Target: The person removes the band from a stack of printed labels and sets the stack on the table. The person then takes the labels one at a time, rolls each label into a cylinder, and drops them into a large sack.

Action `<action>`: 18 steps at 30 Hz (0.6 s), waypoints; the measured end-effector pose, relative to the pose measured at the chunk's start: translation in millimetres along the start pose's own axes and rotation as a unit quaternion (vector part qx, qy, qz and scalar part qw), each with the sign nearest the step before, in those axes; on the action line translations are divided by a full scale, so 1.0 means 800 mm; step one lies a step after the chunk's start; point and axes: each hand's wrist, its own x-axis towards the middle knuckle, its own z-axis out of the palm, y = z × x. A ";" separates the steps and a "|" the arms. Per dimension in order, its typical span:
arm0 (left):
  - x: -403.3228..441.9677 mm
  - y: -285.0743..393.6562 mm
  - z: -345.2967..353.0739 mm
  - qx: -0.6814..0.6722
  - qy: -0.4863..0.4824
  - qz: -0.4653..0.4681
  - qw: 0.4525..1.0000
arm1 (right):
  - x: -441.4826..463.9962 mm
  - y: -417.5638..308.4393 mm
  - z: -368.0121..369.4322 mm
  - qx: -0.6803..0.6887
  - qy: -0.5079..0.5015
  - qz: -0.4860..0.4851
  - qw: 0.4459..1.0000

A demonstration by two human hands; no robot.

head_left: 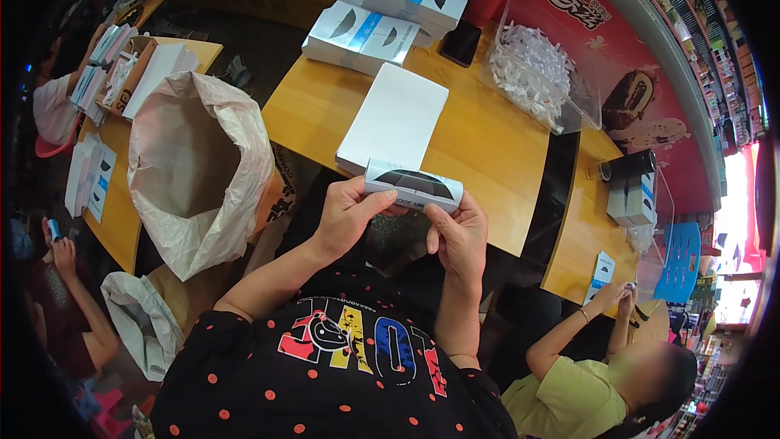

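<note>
1. Head view: the left hand [345, 215] and right hand [459, 236] both grasp a smooth, curled printed sheet [422, 185] above the table's near edge, overlapping a flat, plain white stack [398, 114] in view.
2. Around them: a yellowish table [487, 187], a transparent bin [589, 97] heaped with curly white strips [532, 57], and a dark phone [461, 45] between bin and printed stacks [361, 30].
3. Counted: one curled sheet, one bin, two crinkled, gaping sacks [183, 228], at least three printed stacks.

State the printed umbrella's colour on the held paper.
The printed umbrella is black; best seen in the head view.
</note>
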 end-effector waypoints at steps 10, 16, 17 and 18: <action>-0.002 -0.001 0.012 0.074 0.068 0.036 0.994 | -0.005 0.012 0.021 -0.076 0.026 -0.075 0.994; 0.001 0.004 -0.002 0.032 0.024 0.008 0.999 | -0.006 0.002 0.000 -0.070 0.005 -0.032 0.997; 0.002 0.004 -0.007 0.000 -0.015 -0.008 1.000 | -0.008 0.000 -0.007 -0.082 -0.005 -0.020 0.996; 0.001 0.004 -0.011 0.001 -0.011 -0.006 1.000 | -0.010 -0.003 -0.014 -0.095 -0.019 -0.011 0.995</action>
